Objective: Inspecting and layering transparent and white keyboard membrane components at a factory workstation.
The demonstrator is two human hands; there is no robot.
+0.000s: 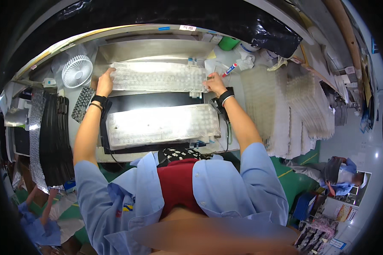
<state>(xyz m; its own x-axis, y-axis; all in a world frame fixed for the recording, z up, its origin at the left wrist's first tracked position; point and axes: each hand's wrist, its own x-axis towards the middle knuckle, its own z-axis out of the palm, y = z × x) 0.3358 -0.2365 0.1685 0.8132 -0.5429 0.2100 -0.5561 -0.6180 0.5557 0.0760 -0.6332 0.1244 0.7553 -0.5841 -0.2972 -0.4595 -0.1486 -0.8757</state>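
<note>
A long translucent plastic sheet [157, 78] with a keyboard-like pattern lies across the far side of the work surface, in front of a low metal wall. My left hand [105, 82] pinches its left end, and my right hand [215, 84] grips its right end. Close to the right fingers is a marker pen [229, 70] with red and blue parts; whether they touch it I cannot tell. Nearer my body, a second bundle of clear patterned sheets [161, 125] rests on a black panel [151, 100]. Bright glare washes out part of both.
A white fan [77, 71] stands at the far left, near a dark patterned strip [83, 104]. Tall stacks of pale sheets [264, 106] fill the right side; dark panels [57, 127] stack up left. Co-workers [342, 174] appear at lower right and lower left [40, 225].
</note>
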